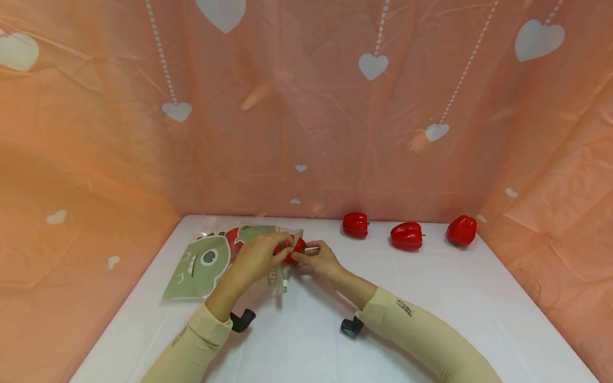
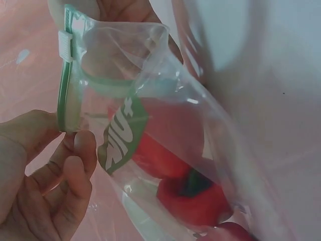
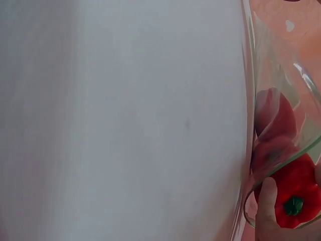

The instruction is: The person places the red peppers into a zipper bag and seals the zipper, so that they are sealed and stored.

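Observation:
A clear zip bag [image 1: 203, 274] with a green cartoon print lies at the left of the table, its mouth to the right. My left hand [image 1: 261, 252] pinches the green zip edge [image 2: 63, 100] of the mouth, near the corner away from the white slider. In my right hand [image 1: 325, 263] is a red bell pepper [image 3: 291, 181] at the bag's mouth, stem outward, the thumb [image 3: 268, 196] along its side. Deeper inside, more red peppers [image 2: 195, 203] show through the plastic. The left wrist view shows the right hand partly hidden behind the bag.
Three red bell peppers stand at the table's back right: one pepper [image 1: 356, 225] nearest the bag, another pepper [image 1: 406, 236] beyond it, and a third pepper [image 1: 462, 231] by the right corner. A pink curtain [image 1: 330, 117] with white hearts surrounds the white table [image 1: 297, 346].

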### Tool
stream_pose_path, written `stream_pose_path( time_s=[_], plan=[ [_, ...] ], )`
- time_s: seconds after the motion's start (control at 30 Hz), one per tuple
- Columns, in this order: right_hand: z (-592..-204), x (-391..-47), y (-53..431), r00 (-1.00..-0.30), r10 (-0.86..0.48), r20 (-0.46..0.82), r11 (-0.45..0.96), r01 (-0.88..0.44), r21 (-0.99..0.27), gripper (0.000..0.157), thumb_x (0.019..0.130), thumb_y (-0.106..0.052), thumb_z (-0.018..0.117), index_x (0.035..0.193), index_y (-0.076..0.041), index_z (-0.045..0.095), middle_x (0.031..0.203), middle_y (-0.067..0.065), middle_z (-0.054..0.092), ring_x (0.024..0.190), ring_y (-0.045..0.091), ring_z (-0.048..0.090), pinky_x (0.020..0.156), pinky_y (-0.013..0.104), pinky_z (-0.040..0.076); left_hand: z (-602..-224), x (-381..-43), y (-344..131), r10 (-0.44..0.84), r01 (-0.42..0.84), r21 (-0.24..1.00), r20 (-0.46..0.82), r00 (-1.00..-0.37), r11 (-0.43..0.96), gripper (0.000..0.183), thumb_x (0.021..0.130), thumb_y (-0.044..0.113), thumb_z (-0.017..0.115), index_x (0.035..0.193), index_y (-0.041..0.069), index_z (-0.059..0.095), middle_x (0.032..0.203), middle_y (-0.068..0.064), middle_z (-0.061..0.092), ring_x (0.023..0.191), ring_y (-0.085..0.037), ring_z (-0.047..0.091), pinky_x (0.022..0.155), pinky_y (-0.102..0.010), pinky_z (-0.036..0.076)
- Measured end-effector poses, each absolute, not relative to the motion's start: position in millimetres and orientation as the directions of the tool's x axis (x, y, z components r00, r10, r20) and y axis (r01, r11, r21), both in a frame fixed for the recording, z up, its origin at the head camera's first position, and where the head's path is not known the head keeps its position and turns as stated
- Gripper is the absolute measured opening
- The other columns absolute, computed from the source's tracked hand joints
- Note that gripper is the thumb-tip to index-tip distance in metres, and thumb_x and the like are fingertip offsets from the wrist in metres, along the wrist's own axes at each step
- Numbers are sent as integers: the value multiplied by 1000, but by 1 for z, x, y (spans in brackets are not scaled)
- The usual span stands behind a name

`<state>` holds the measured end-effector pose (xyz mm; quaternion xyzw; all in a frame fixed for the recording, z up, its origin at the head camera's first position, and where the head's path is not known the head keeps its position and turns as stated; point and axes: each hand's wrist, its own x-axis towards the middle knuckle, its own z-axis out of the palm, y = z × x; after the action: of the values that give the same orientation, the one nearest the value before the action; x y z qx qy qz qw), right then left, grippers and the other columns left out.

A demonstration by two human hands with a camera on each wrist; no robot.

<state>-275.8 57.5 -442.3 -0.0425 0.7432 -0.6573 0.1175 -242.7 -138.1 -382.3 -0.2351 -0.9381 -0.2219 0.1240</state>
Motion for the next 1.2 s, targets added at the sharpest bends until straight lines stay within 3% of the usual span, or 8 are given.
stream_pose_path(
  time_s=[0.17,0.37,0.53,0.83,1.2],
  plan=[
    [-441,-275,57,-962,-238,-135,148,102,-984,60,98,-17,80,141,8,47,125,27,67,98,36,78,90,40,63,-383,-243,-138,369,484,359,344,-863,798,12,98,21,80,109,21,74,97,3,77,80,-19,68,65,-39,55],
    [-446,-272,60,-943,-302,-142,166,95,-982,59,98,-18,78,143,8,49,127,25,69,98,31,78,93,39,61,-383,-242,-137,338,449,393,320,-885,803,11,99,22,79,107,18,74,91,2,75,65,-13,59,55,-30,49],
    [-448,-266,59,-933,-331,-141,160,92,-983,57,99,-17,78,141,8,48,124,24,69,97,29,78,95,40,61,-382,-242,-137,321,420,404,293,-901,813,11,99,22,78,108,17,73,89,3,75,60,-10,54,53,-30,47],
    [-449,-259,53,-916,-369,-156,121,119,-985,59,99,-15,78,143,8,47,126,26,67,103,36,78,97,42,60,-382,-243,-136,321,417,371,296,-900,830,11,99,22,77,109,18,74,90,6,74,68,-11,59,58,-33,49],
    [-447,-256,45,-905,-399,-150,52,141,-989,56,100,-14,76,144,7,48,128,26,70,102,30,78,95,41,61,-380,-242,-136,312,406,372,289,-905,835,9,99,22,75,108,19,74,87,7,71,73,-13,61,61,-36,51]
  ],
)
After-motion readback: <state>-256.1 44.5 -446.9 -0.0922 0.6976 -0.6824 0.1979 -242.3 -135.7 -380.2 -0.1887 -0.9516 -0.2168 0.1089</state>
